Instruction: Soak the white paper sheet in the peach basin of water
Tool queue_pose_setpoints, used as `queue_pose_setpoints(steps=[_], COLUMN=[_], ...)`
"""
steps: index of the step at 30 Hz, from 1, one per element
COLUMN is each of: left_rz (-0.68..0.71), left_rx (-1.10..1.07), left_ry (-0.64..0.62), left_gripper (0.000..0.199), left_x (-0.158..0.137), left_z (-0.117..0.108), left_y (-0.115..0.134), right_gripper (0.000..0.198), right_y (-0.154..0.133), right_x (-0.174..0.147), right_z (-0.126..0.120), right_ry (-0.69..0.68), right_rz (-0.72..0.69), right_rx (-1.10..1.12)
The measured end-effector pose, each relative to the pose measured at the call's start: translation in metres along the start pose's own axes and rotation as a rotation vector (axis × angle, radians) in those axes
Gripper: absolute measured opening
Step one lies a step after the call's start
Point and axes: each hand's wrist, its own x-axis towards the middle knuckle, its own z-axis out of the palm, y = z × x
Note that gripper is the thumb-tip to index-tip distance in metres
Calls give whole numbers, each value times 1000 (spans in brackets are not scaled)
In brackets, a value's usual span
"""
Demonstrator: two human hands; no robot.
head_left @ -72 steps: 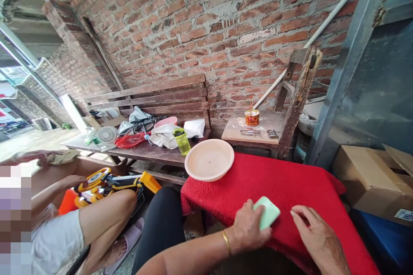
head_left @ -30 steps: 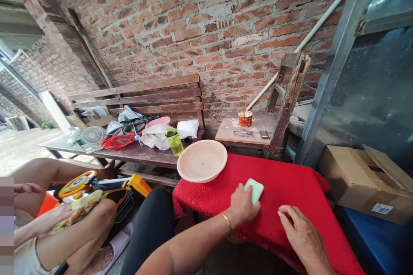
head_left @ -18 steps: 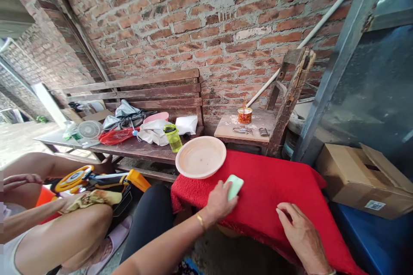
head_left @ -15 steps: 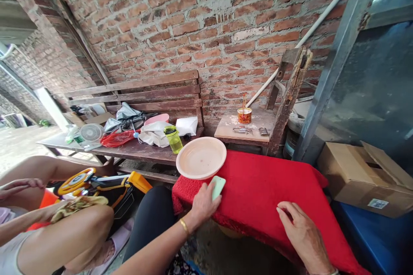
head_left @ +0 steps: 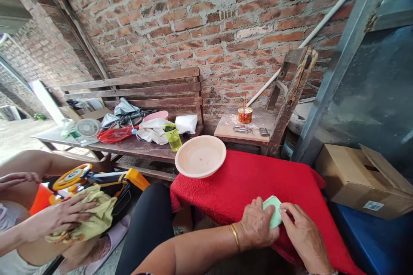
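My left hand (head_left: 260, 222) grips a flat mint-green piece (head_left: 273, 210) with rounded corners, its kind unclear, above the near side of the red cloth-covered table (head_left: 251, 176). From the other side, my right hand (head_left: 303, 233) pinches at the piece's right edge with thumb and forefinger. Part of the piece is hidden behind my left thumb and fingers. A shallow pale pink basin (head_left: 200, 157) rests at the table's far left corner, apart from both hands.
At left, a seated person's hand (head_left: 69, 215) holds a yellowish cloth (head_left: 100, 210) near a yellow toy steering wheel (head_left: 72, 176). A wooden bench (head_left: 155, 152) bears a green bottle (head_left: 173, 137) and a fan (head_left: 88, 128). A cardboard box (head_left: 355, 180) stands right; padlocks (head_left: 240, 129) lie behind.
My left hand has carried the mint-green piece from beside the basin rightward to my right hand, which now meets its edge. The other person's hand has moved over the yellowish cloth.
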Motion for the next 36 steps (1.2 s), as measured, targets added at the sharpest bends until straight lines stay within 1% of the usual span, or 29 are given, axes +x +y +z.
queue_pose_setpoints(steps=[1, 3, 5, 7, 9, 11, 12, 13, 15, 18, 22, 24, 26, 28, 30, 32, 34, 36], left_rz=[-4, -67, -180, -321, -433, -517, -535, -536, -493, -364, -77, 25, 54, 25, -47, -160, -300, -437], left_rx=[-3, -2, 9, 50, 96, 131, 143, 150, 141, 82, 55, 50, 37, 25, 18, 16, 43, 72], left_ry=[1, 13, 38, 62, 82, 83, 82, 80, 71, 30, -11, -12, -13, -24, -33, -16, 26, 38], left_gripper=[57, 59, 60, 56, 53, 51, 50, 51, 52, 58, 65, 64, 63, 62, 61, 60, 57, 53], left_x=[-2, -11, -27, -49, -70, -85, -90, -91, -86, -62, -28, -17, -12, -14, -24, -40, -62, -82], left_z=[-2, -11, -24, -38, -49, -56, -56, -55, -49, -29, -1, 8, 9, 1, -11, -26, -39, -49], left_y=[-3, -19, -47, -80, -110, -129, -133, -132, -120, -82, -24, -5, 3, -3, -21, -49, -80, -107], right_gripper=[33, 32, 31, 30, 29, 29, 29, 29, 29, 30, 30, 31, 31, 31, 31, 30, 29, 29], right_y=[0, -2, -4, -7, -9, -10, -11, -11, -11, -9, -5, -4, -3, -5, -7, -10, -11, -12], right_x=[0, 0, 0, 0, -1, -2, -2, -2, -2, -2, -1, -1, 0, 1, 1, 1, 1, 0], right_z=[0, 1, 2, 1, 0, -1, -1, -1, -1, -1, -2, -2, -1, 0, 1, 1, 1, 1], right_ry=[-2, -2, 5, 19, 34, 38, 35, 32, 29, 37, 33, 19, 5, 0, 9, 25, 29, 23], right_rz=[-3, -13, -20, -26, -34, -43, -47, -50, -55, -57, -40, -28, -24, -36, -52, -58, -56, -56], right_rx=[-2, -1, 0, -3, -8, -10, -10, -11, -13, -23, -34, -32, -34, -38, -40, -41, -42, -41])
